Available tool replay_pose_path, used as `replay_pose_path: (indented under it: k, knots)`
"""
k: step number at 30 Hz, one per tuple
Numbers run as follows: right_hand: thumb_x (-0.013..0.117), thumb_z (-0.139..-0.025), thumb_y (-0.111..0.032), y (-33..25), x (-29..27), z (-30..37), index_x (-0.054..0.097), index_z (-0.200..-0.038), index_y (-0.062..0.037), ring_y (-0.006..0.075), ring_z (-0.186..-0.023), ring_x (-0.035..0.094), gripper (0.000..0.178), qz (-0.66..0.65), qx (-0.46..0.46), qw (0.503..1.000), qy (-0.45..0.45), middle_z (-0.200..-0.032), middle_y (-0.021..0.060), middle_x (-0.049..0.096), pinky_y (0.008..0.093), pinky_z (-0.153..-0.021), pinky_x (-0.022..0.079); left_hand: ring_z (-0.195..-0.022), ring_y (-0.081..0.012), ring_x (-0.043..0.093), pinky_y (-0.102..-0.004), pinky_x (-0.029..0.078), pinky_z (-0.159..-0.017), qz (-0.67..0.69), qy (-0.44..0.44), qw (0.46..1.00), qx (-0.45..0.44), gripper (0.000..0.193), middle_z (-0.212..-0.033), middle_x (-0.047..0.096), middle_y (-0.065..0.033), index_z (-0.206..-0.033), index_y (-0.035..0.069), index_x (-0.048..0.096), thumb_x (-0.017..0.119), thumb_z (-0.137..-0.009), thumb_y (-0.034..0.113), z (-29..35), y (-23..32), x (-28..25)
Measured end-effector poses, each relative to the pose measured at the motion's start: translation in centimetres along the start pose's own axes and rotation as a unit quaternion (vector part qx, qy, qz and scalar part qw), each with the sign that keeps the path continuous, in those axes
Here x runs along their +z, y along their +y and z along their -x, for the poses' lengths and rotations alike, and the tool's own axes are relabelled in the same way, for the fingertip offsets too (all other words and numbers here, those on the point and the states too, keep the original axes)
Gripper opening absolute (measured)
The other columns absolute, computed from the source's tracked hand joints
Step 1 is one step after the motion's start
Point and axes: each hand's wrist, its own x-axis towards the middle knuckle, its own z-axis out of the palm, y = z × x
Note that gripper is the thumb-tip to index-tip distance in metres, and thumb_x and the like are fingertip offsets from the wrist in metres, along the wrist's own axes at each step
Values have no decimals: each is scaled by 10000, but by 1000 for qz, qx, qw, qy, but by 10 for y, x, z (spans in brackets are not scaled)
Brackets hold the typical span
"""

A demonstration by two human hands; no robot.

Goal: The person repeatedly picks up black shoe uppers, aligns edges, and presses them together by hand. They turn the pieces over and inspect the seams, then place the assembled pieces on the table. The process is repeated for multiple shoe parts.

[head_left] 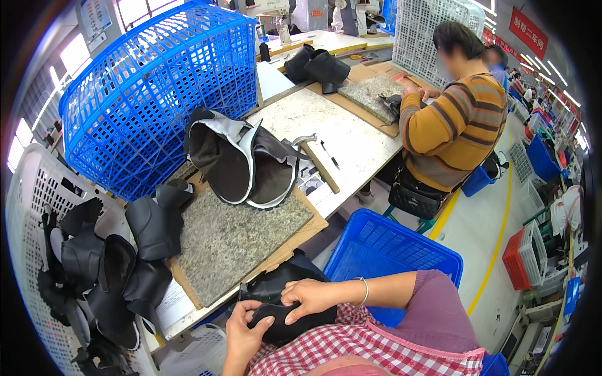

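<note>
Low in front of my lap, a black leather boot upper (279, 323) is held between my two hands. My left hand (246, 329) pinches its left edge between thumb and fingers. My right hand (306, 298), with a bracelet at the wrist, presses thumb and curled fingers on the upper edge, close to the left. Part of the black leather reaches up toward the table edge behind my hands. Just beyond lies a grey stone slab (241, 241) on a wooden board. Two boot uppers with pale edging (229, 160) stand open at its far side.
A hammer (320, 166) and a pen (329, 155) lie on the white table. A large blue crate (157, 94) stands behind; a white basket (25, 207) with black uppers is at left. A blue bin (401, 250) is at right. A co-worker (454, 119) works across the table.
</note>
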Motion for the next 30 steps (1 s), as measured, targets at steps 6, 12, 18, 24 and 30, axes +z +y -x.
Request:
replay_pose_path:
  k: [6,12,18,24,30]
  knots:
    - [764,-906,-481,-2,1,4,518,-808,-35,274,-868,530,519,-11,0,1000,20,-791,77,530,411,-768,443,-746,-53,616,-227,511,-696,-3,6,1000,13,137,-832,725,-14,-959,-29,710,789,-895,64,5,-16,-6]
    - [754,-923,-421,-7,3,10,625,-891,-26,296,-904,579,417,-43,6,998,53,-864,102,615,419,-812,466,-721,-78,567,-274,491,-673,-43,53,995,74,192,-744,668,-30,-943,-45,697,797,-886,108,13,-29,-6]
    - [780,-916,-400,-9,9,12,640,-961,21,291,-944,580,447,-30,2,997,68,-938,119,628,396,-842,480,-720,-71,554,-268,486,-670,-47,49,996,63,175,-747,662,-17,-930,-37,693,787,-889,104,19,-25,-6]
    - [800,-833,-525,-21,12,-8,696,-1086,70,413,-1034,668,654,19,44,997,52,-1082,273,691,449,-866,524,-738,-69,549,-258,477,-680,-39,81,994,68,164,-771,651,-8,-917,-24,690,793,-880,98,18,-29,-10]
    - [801,-848,-519,-47,25,-28,703,-1011,57,354,-922,648,606,36,33,993,108,-960,212,680,436,-824,510,-715,-113,546,-276,446,-662,-25,88,982,167,144,-748,604,-37,-858,-46,665,794,-810,-3,24,-5,-48]
